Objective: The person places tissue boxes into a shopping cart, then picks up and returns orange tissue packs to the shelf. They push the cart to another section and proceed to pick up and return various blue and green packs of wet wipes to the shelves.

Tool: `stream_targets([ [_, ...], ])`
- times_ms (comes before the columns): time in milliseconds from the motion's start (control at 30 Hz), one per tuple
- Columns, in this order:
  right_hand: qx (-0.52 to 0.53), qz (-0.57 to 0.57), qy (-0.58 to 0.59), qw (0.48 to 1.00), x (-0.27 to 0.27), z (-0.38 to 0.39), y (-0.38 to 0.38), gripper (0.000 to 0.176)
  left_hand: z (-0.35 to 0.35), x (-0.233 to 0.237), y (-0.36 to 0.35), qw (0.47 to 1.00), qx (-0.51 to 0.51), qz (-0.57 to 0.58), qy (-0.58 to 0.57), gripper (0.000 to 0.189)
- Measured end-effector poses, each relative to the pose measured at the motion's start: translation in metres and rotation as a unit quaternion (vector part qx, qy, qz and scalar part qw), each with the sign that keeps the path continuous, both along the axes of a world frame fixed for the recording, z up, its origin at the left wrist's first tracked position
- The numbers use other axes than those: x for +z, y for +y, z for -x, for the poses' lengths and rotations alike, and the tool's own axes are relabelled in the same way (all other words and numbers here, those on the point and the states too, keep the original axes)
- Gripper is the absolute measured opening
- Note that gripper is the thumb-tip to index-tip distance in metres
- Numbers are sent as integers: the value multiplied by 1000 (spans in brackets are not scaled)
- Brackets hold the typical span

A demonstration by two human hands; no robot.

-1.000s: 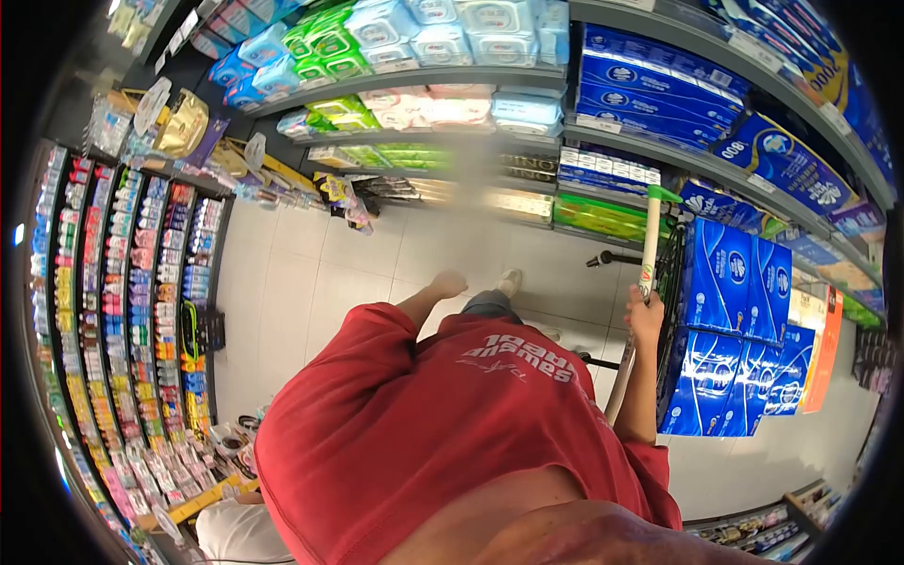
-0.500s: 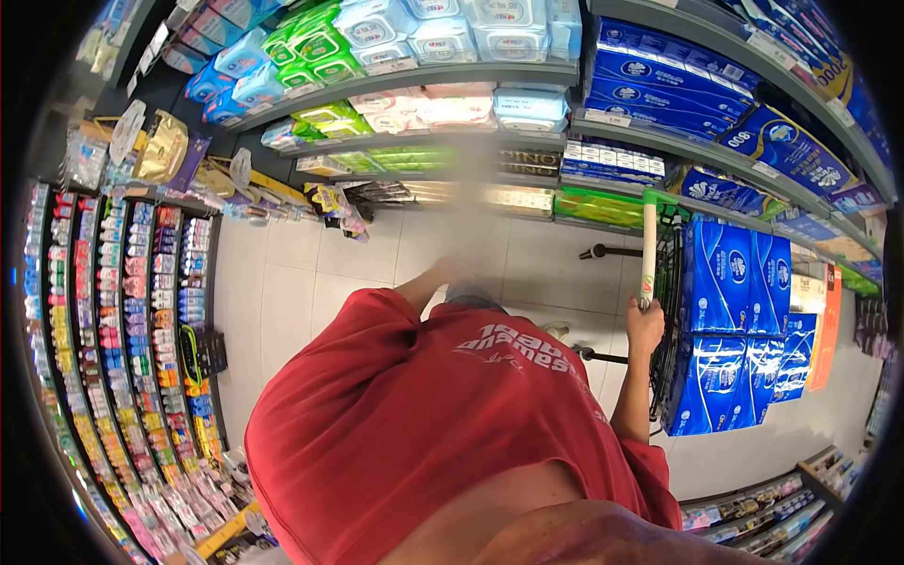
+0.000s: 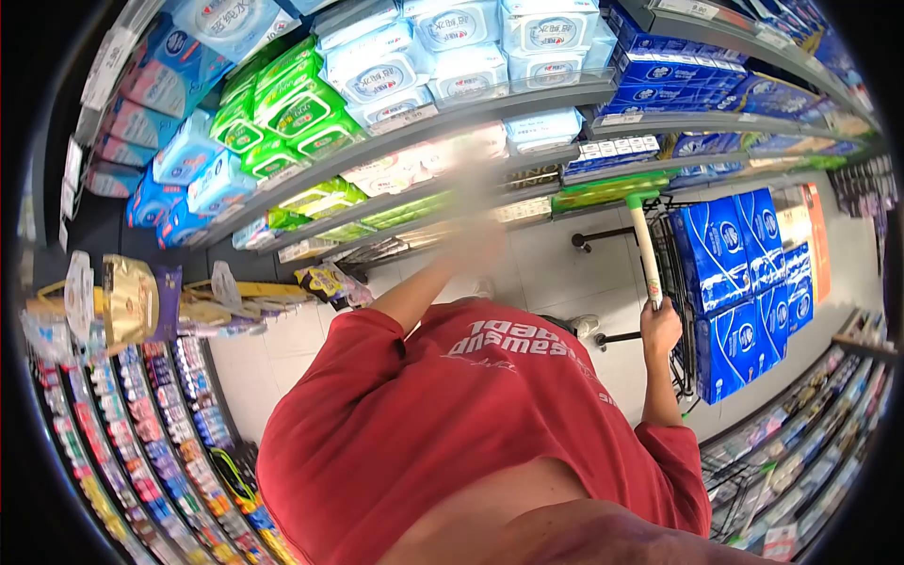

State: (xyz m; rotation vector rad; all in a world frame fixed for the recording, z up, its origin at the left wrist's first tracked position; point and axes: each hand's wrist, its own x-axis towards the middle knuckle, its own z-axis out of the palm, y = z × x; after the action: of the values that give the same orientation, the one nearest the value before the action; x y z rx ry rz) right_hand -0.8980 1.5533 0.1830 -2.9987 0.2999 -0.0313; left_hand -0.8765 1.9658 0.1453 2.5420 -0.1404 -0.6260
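Observation:
On the right, my right hand (image 3: 661, 327) is wrapped round the pale handle (image 3: 647, 250) of a shopping cart. The cart's black wire basket (image 3: 676, 273) carries large blue packs of tissue (image 3: 744, 330), several of them stacked side by side. My left hand (image 3: 476, 243) reaches forward in front of the shelves, nearest to the lower rows. A blurred smear in the picture covers its fingers, so whether it holds anything cannot be seen. Above it are white-and-blue wipes packs (image 3: 461, 71) and green wipes packs (image 3: 297, 104) on a shelf.
A grey shelf edge (image 3: 395, 122) runs across ahead. Blue tissue packs (image 3: 678, 80) fill the right shelves. Hanging pouches (image 3: 129, 297) stick out at the left, above racks of small bottles (image 3: 165, 414). Pale floor tiles (image 3: 537, 268) lie underfoot; another rack (image 3: 810, 452) stands lower right.
The view has shifted toward the shelves, which now look larger and nearer. My left arm has lifted and stretched farther forward. My right hand keeps its hold on the cart handle.

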Motion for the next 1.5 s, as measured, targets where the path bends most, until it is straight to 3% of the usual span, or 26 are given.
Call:
stream_targets([
  [33, -10, -5, 5, 1000, 4, 6, 10, 28, -7, 8, 4, 1000, -13, 0, 0, 31],
  [100, -18, -15, 1, 1000, 5, 19, 26, 28, -17, 29, 8, 978, 38, 123, -164, 29],
  [133, -14, -24, -3, 1000, 5, 24, 32, 29, -24, 46, 8, 978, 26, 125, -163, 29],
  [200, -19, -26, -6, 999, 7, 34, 46, 27, -37, 129, -4, 935, 60, 241, -251, 30],
  [267, -5, -15, 5, 1000, 7, 34, 60, 26, -64, 167, 3, 904, 10, 214, -371, 29],
  [333, -17, -22, 21, 999, 0, 47, 67, 26, -89, 204, 4, 827, -8, 177, -533, 23],
  [400, -16, -27, 31, 999, 1, 58, 76, 26, -115, 240, 9, 772, -21, 188, -607, 24],
  [467, -5, -46, 8, 999, -3, 59, 83, 32, -147, 256, 19, 747, -29, 129, -651, 28],
  [600, -6, -71, 42, 997, 12, 79, 101, 32, -169, 288, 29, 738, -42, 57, -671, 37],
  [667, -14, -78, 49, 996, 10, 86, 98, 31, -175, 294, 22, 774, -13, 21, -633, 50],
  [700, -12, -80, 62, 995, 10, 83, 98, 31, -179, 292, 20, 772, -8, 31, -635, 50],
  [767, 9, -93, 79, 992, 4, 87, 93, 31, -181, 297, 24, 778, -9, -112, -618, 46],
  [833, 20, -85, 116, 989, 34, 77, 98, 33, -188, 301, 25, 782, -24, -121, -611, 48],
  [900, 178, -2, 207, 962, 59, 55, 98, 34, -184, 314, 17, 842, -7, -134, -523, 42],
  [967, 246, -45, 148, 957, 69, 2, 111, 38, -186, 314, 17, 840, -1, -161, -518, 39],
  [1033, 305, -96, 45, 946, 142, -49, 141, 42, -188, 313, 14, 840, 0, -186, -509, 37],
  [1067, 360, -85, -102, 923, 154, -82, 149, 41, -190, 313, 13, 839, 1, -196, -508, 36],
  [1100, 364, -112, -171, 909, 181, -112, 165, 42, -192, 313, 12, 837, 0, -207, -507, 36],
  [1200, 434, -82, -407, 799, 245, -198, 205, 41, -193, 313, 8, 835, 1, -214, -507, 35],
  [1233, 441, -34, -339, 831, 251, -226, 212, 48, -193, 313, 7, 840, 7, -218, -498, 35],
  [1267, 483, 36, -387, 784, 270, -237, 224, 67, -193, 311, 7, 839, 4, -220, -497, 35],
  [1400, 462, 151, -209, 849, 286, -255, 257, 53, -183, 304, 5, 818, -4, -215, -533, 43],
  [1467, 452, 123, -199, 861, 282, -248, 259, 45, -175, 297, 1, 812, -25, -217, -542, 45],
  [1500, 453, 124, -219, 856, 274, -253, 259, 51, -176, 291, 1, 806, -42, -202, -555, 45],
])
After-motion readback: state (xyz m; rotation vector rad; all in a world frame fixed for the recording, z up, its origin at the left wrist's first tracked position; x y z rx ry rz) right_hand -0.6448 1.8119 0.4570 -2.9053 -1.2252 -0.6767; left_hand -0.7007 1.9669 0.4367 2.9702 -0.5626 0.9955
